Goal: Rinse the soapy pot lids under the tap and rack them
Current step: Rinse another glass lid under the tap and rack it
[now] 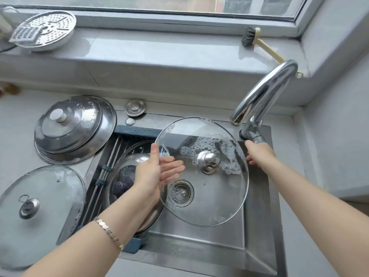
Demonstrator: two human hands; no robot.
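Over the sink I hold a large glass lid, tilted, with a steel knob and soap foam around the knob. My left hand pinches its left rim, thumb on top and straight fingers showing through the glass underneath. At the lid's right edge, my right hand reaches up to the tap lever with curled fingers; its grip is partly hidden. No water runs from the tap spout. Another glass lid lies on the drying rack across the sink's left side.
Two stacked steel lids with foam sit on the counter at left. In front of them lies a glass lid. The sink drain holds bubbles. On the windowsill are a perforated steamer plate and a dish brush.
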